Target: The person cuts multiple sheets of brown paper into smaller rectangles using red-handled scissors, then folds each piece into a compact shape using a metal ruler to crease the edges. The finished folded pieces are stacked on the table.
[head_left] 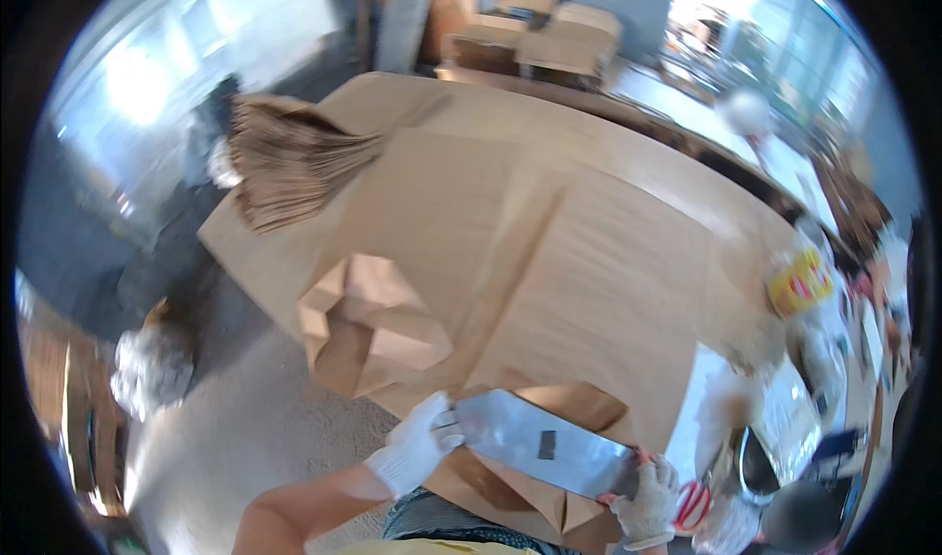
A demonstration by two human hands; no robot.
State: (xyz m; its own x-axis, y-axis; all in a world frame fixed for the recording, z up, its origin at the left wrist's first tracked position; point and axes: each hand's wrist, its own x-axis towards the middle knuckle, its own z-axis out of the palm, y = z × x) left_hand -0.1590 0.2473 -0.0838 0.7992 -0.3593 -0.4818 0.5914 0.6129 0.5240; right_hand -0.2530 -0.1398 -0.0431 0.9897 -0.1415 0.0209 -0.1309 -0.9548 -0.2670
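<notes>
A flat grey metal plate (510, 438) with a small dark patch near its middle lies across the opened-out end of a brown paper bag (579, 401). My left hand (424, 444), in a white glove, grips the plate's left end. At the plate's right end is my right hand (645, 502), also gloved with reddish fingertips, its fingers closed on the corner. Folded flaps of the bag show above and below the plate; the middle is hidden beneath it. To the upper left, a second paper bag (407, 331) has its end unfolded into a diamond-like shape.
Fanned brown paper bags (294, 158) are stacked at the table's far left. Beside my right hand lie red-handled scissors (693, 506). A yellow package (800, 282) and plastic bags crowd the right side. Two chairs (569, 40) stand beyond the table (471, 99).
</notes>
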